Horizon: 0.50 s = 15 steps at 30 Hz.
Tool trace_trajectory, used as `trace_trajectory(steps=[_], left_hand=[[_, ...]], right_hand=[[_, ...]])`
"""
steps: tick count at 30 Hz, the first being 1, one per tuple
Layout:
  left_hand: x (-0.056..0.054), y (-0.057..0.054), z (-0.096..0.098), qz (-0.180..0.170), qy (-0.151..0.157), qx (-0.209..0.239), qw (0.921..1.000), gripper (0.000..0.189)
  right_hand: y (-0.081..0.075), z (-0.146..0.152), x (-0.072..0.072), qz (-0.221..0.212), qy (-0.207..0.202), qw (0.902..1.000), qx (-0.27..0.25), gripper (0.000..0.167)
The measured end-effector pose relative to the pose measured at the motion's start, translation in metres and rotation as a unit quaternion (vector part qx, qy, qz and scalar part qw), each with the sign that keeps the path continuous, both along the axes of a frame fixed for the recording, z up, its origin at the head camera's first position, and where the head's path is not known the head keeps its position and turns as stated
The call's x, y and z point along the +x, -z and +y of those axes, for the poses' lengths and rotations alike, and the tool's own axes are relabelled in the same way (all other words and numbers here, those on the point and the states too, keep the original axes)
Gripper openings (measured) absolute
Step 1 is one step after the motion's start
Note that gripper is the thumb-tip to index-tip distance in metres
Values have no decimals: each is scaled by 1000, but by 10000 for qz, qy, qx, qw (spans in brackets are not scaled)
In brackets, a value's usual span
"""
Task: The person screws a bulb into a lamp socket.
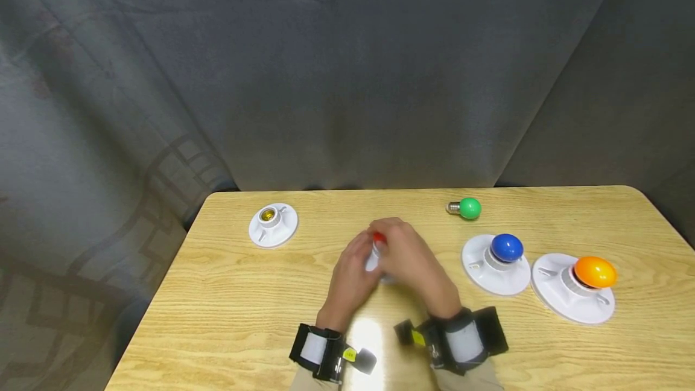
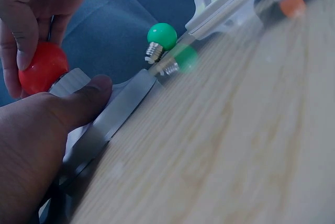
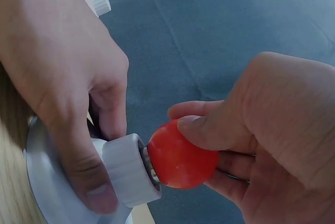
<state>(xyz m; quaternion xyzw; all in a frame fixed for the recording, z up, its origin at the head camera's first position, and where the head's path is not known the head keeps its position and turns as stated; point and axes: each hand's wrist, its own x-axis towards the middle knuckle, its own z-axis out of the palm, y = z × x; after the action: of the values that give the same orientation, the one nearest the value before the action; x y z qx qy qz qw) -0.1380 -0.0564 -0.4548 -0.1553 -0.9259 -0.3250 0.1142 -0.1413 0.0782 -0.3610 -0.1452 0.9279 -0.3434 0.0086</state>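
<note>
Grips seemingly part-seated red bulb [image 3: 178, 162] with right hand [image 1: 411, 256], socket [image 3: 125, 169] with left hand [image 1: 354, 273], mid-frame; has blue [image 1: 507, 248], orange [image 1: 595, 272] seated, green [image 1: 470, 208] loose, at right.

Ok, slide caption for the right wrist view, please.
Right grip pinches a red bulb at the mouth of a socket the left grip holds.

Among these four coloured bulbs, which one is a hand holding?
The red bulb, pinched by the right hand; no hand touches the green bulb, blue bulb or orange bulb.
</note>
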Motion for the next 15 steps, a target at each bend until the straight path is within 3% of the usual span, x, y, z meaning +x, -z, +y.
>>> trace_trajectory(steps=[8, 15], left_hand=[[0, 1, 0, 138, 38, 93, 9999, 52], [0, 0, 0, 58, 18, 139, 9999, 52]], right_hand=[[3, 2, -2, 158, -61, 9999, 11, 33], [3, 1, -2, 171, 86, 9998, 93, 33]])
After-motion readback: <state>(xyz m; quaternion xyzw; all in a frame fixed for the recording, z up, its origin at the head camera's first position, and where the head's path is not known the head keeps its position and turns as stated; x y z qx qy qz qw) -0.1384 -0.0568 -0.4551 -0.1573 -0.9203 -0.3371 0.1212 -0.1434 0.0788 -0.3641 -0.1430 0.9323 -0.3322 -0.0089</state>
